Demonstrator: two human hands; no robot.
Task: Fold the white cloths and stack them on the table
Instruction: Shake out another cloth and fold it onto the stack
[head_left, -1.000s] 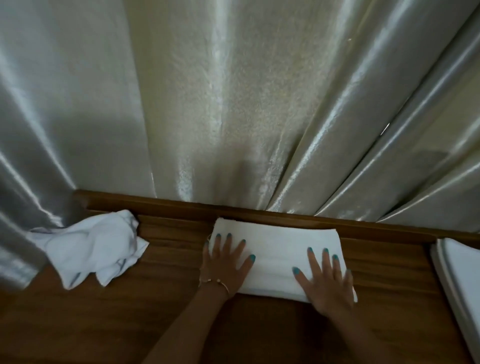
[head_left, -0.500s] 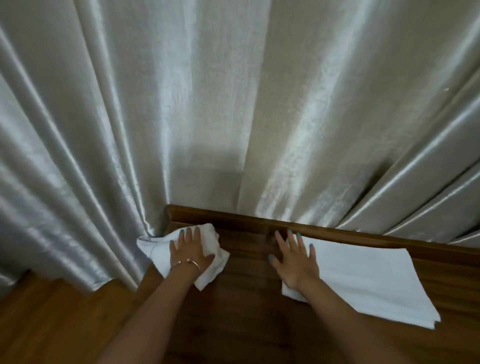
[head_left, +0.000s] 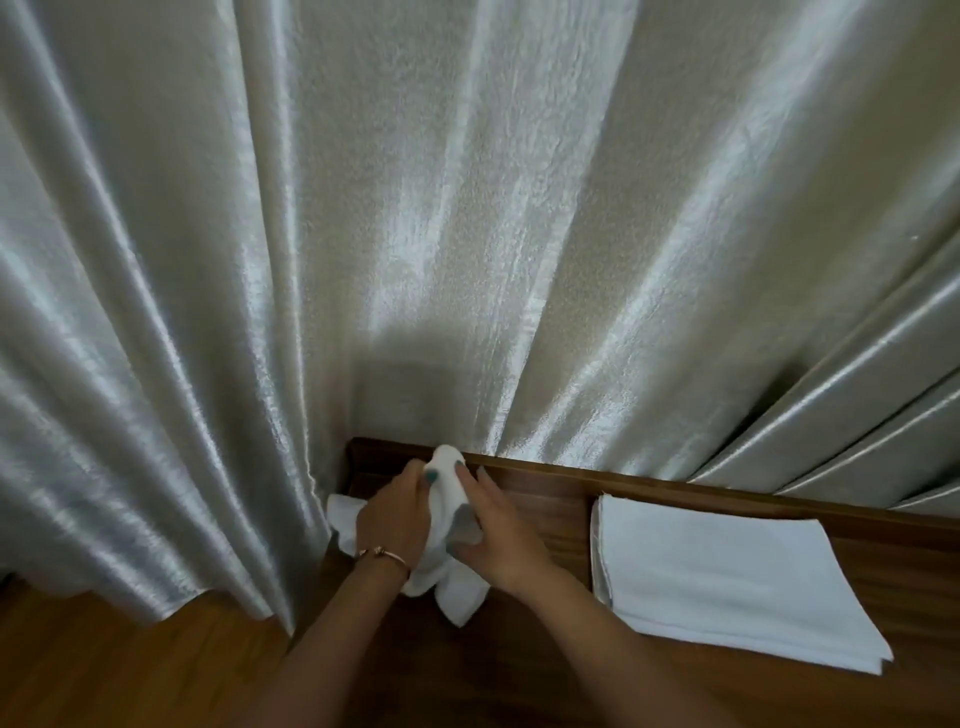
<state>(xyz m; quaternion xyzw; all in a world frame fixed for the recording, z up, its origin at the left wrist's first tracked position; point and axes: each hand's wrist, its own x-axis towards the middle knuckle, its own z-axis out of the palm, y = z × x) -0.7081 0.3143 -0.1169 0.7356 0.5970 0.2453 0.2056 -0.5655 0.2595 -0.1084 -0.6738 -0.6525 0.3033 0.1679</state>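
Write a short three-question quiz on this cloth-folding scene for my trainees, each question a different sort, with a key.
1. True or false: both hands grip the crumpled cloth.
2. Where does the folded cloth lie relative to the right hand?
A. to its right
B. to its left
C. under it
3. Fill in: the left hand wears a ___ on its wrist.

Key: 1 true; 2 A; 3 bracelet.

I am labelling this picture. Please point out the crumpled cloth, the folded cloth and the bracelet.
crumpled cloth (head_left: 451, 590), head view, lower hanging part.
folded cloth (head_left: 722, 577), head view, middle of top face.
bracelet (head_left: 383, 554), head view, band on left wrist.
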